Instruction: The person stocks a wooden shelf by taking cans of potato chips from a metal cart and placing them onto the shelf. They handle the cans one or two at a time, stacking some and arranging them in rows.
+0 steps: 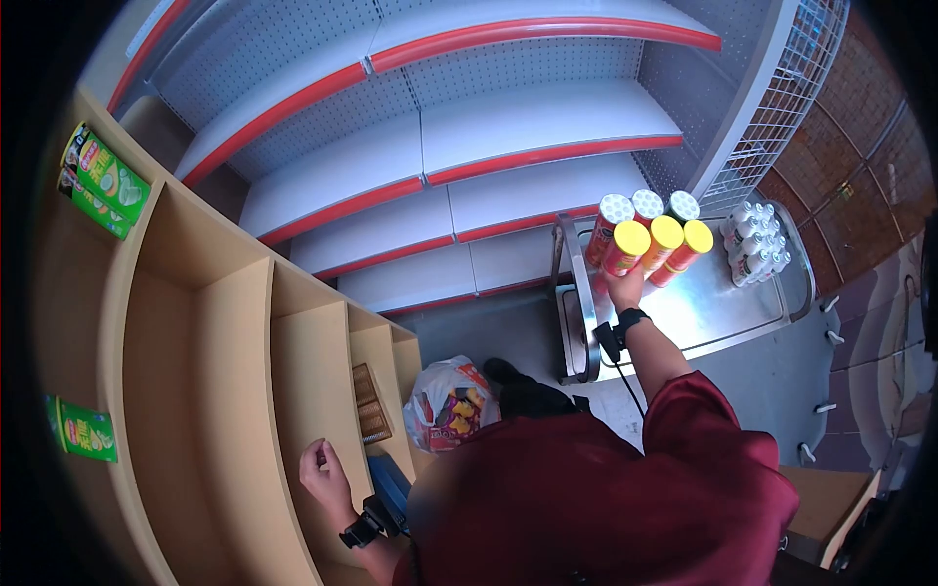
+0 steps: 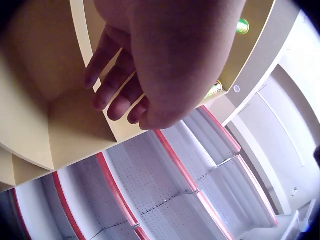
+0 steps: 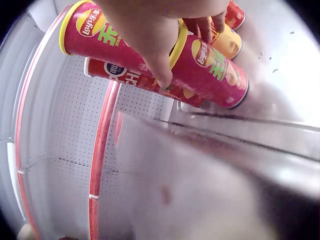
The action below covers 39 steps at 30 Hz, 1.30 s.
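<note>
My right hand grips a red can with a yellow lid at the left front of a group of cans on a metal cart. In the right wrist view the hand curls round the pink-red Lay's cans, thumb in front and fingers behind; which can bears the grip is partly hidden. A red can with a white lid lies close by. Orange and red cans stand beside it. My left hand hangs with loosely curled fingers by the wooden shelf, holding nothing; the left wrist view shows the hand likewise.
White shelves with red edges stand ahead. Shrink-wrapped bottles sit at the cart's right. Green packs are on the wooden shelving at left. A plastic bag and a wicker basket are low down.
</note>
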Each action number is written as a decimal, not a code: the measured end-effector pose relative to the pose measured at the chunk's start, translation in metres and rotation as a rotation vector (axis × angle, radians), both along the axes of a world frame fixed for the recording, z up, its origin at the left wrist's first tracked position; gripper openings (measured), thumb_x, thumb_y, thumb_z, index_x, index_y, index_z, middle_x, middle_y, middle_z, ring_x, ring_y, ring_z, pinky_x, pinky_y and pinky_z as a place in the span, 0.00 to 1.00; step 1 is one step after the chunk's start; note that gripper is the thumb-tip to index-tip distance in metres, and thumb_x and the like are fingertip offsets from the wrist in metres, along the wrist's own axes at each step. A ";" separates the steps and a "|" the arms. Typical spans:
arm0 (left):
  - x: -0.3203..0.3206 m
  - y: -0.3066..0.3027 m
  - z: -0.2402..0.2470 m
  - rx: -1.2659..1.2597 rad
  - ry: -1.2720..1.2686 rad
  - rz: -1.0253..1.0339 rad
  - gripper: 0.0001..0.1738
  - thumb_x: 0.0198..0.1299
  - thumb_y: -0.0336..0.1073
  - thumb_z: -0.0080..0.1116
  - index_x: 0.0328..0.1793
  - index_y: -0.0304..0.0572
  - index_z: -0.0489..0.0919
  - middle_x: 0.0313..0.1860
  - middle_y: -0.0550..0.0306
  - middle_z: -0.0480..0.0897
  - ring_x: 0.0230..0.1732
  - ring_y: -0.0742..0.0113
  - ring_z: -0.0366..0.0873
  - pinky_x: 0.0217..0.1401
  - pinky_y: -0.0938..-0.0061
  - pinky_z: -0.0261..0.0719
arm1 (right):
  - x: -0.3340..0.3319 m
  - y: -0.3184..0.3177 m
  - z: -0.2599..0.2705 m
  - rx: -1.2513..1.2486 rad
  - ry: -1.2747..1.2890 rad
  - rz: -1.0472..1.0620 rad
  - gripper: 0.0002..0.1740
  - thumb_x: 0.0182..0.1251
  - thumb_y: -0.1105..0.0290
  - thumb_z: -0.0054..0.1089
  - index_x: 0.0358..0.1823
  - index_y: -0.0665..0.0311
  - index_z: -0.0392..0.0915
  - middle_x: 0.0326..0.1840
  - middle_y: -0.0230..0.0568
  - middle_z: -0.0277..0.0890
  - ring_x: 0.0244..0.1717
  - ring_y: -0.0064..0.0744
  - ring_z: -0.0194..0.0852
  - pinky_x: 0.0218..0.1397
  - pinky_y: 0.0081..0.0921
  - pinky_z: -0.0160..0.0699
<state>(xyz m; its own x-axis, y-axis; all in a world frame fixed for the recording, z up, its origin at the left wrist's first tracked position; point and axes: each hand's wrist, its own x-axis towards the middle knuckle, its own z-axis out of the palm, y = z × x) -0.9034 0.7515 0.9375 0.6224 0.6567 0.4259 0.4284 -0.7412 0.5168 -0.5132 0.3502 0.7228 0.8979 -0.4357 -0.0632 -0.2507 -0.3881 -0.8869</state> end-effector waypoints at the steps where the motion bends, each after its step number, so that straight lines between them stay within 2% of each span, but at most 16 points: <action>1: 0.002 0.000 0.001 -0.001 -0.002 -0.003 0.07 0.59 0.29 0.55 0.38 0.31 0.79 0.32 0.50 0.80 0.28 0.65 0.77 0.32 0.75 0.76 | -0.003 -0.002 0.002 0.025 -0.034 0.042 0.36 0.41 0.61 0.76 0.52 0.65 0.67 0.52 0.48 0.75 0.53 0.44 0.74 0.56 0.35 0.72; 4: 0.013 -0.002 0.005 0.021 -0.016 -0.028 0.07 0.59 0.29 0.55 0.38 0.31 0.79 0.32 0.50 0.80 0.28 0.66 0.77 0.33 0.75 0.76 | -0.012 -0.012 0.010 -0.014 -0.057 0.071 0.33 0.42 0.67 0.76 0.50 0.67 0.68 0.48 0.47 0.78 0.49 0.41 0.77 0.53 0.32 0.75; 9: 0.023 -0.003 0.007 -0.018 0.001 -0.054 0.07 0.59 0.29 0.54 0.38 0.30 0.79 0.31 0.50 0.79 0.28 0.66 0.77 0.33 0.75 0.76 | -0.016 -0.037 0.029 -0.075 -0.069 0.212 0.34 0.42 0.67 0.75 0.52 0.66 0.68 0.49 0.45 0.78 0.50 0.38 0.77 0.54 0.31 0.74; 14: 0.032 -0.001 0.007 -0.028 -0.034 -0.080 0.07 0.58 0.28 0.54 0.37 0.30 0.79 0.30 0.50 0.79 0.27 0.66 0.77 0.32 0.75 0.76 | -0.021 -0.049 0.101 -0.015 -0.168 0.270 0.36 0.42 0.61 0.75 0.52 0.66 0.68 0.49 0.47 0.77 0.51 0.40 0.76 0.54 0.32 0.74; 16: 0.036 0.001 0.005 -0.021 -0.050 -0.087 0.07 0.58 0.28 0.54 0.37 0.30 0.79 0.29 0.51 0.79 0.27 0.65 0.77 0.32 0.75 0.76 | -0.021 -0.048 0.136 -0.102 -0.177 0.335 0.35 0.42 0.62 0.74 0.52 0.66 0.68 0.49 0.46 0.77 0.51 0.40 0.76 0.54 0.32 0.74; 18: 0.039 0.003 0.004 -0.042 -0.037 -0.094 0.07 0.59 0.30 0.56 0.38 0.31 0.79 0.32 0.51 0.80 0.31 0.67 0.77 0.36 0.75 0.76 | -0.010 -0.050 0.149 -0.108 -0.241 0.388 0.36 0.42 0.61 0.74 0.53 0.66 0.68 0.48 0.45 0.77 0.51 0.39 0.76 0.54 0.32 0.74; 20: 0.044 0.001 0.007 -0.043 -0.046 -0.105 0.07 0.59 0.29 0.56 0.38 0.31 0.79 0.32 0.51 0.80 0.31 0.67 0.77 0.37 0.75 0.76 | -0.011 -0.041 0.184 -0.076 -0.236 0.507 0.36 0.41 0.62 0.75 0.53 0.66 0.68 0.49 0.45 0.77 0.51 0.39 0.76 0.54 0.32 0.74; 22: 0.050 -0.003 0.011 -0.044 -0.055 -0.110 0.07 0.58 0.29 0.56 0.38 0.32 0.79 0.32 0.51 0.80 0.31 0.67 0.78 0.37 0.75 0.77 | -0.016 -0.024 0.213 -0.068 -0.254 0.538 0.36 0.42 0.64 0.75 0.53 0.66 0.68 0.48 0.44 0.76 0.51 0.38 0.76 0.54 0.32 0.74; 25: 0.061 -0.008 0.017 0.001 -0.114 -0.145 0.04 0.56 0.27 0.57 0.36 0.33 0.79 0.30 0.50 0.79 0.28 0.63 0.77 0.34 0.74 0.76 | -0.019 0.006 0.241 -0.026 -0.219 0.711 0.35 0.43 0.64 0.74 0.54 0.65 0.67 0.48 0.43 0.76 0.50 0.35 0.76 0.55 0.32 0.74; 26: 0.064 -0.010 0.020 -0.007 -0.113 -0.165 0.04 0.55 0.26 0.57 0.36 0.33 0.78 0.31 0.50 0.79 0.29 0.63 0.77 0.34 0.74 0.76 | -0.027 0.020 0.258 0.092 -0.109 0.749 0.35 0.44 0.63 0.74 0.54 0.65 0.67 0.49 0.42 0.76 0.50 0.36 0.76 0.55 0.32 0.74; 28: 0.071 -0.014 0.027 -0.006 -0.122 -0.167 0.05 0.54 0.25 0.58 0.37 0.33 0.78 0.31 0.50 0.79 0.30 0.63 0.77 0.35 0.74 0.76 | -0.027 0.047 0.258 0.126 -0.120 0.885 0.35 0.45 0.63 0.74 0.54 0.64 0.67 0.49 0.43 0.76 0.51 0.37 0.75 0.54 0.32 0.74; 30: 0.078 -0.017 0.035 0.003 -0.143 -0.231 0.05 0.53 0.25 0.58 0.37 0.32 0.78 0.32 0.51 0.79 0.31 0.63 0.77 0.35 0.74 0.76 | -0.031 0.078 0.259 0.101 -0.275 1.045 0.35 0.44 0.61 0.74 0.53 0.63 0.67 0.49 0.43 0.76 0.52 0.38 0.75 0.55 0.32 0.74; 34: 0.087 -0.022 0.040 -0.042 -0.159 -0.279 0.08 0.52 0.25 0.59 0.40 0.33 0.78 0.37 0.50 0.78 0.33 0.62 0.77 0.37 0.73 0.77 | -0.042 0.144 0.259 0.057 -0.292 1.236 0.36 0.42 0.59 0.75 0.53 0.63 0.69 0.49 0.45 0.76 0.51 0.39 0.75 0.55 0.33 0.73; 35: 0.086 -0.022 0.041 -0.097 -0.140 -0.291 0.13 0.51 0.26 0.60 0.44 0.34 0.77 0.40 0.50 0.77 0.36 0.61 0.77 0.40 0.72 0.77 | -0.047 0.160 0.261 0.114 -0.299 1.302 0.36 0.41 0.59 0.75 0.53 0.63 0.69 0.49 0.46 0.76 0.51 0.40 0.75 0.55 0.33 0.73; 38: 0.087 -0.026 0.043 -0.031 -0.119 -0.277 0.18 0.49 0.28 0.62 0.49 0.35 0.75 0.43 0.50 0.77 0.39 0.61 0.77 0.42 0.71 0.77 | -0.059 0.208 0.252 0.200 -0.327 1.446 0.40 0.38 0.58 0.76 0.55 0.61 0.68 0.50 0.47 0.76 0.52 0.44 0.75 0.55 0.34 0.72; 39: 0.085 -0.025 0.043 -0.051 -0.050 -0.287 0.30 0.46 0.31 0.66 0.58 0.36 0.70 0.50 0.48 0.73 0.44 0.60 0.76 0.45 0.70 0.77 | -0.067 0.220 0.258 0.224 -0.342 1.476 0.40 0.38 0.58 0.76 0.55 0.61 0.68 0.50 0.47 0.76 0.52 0.44 0.74 0.56 0.34 0.72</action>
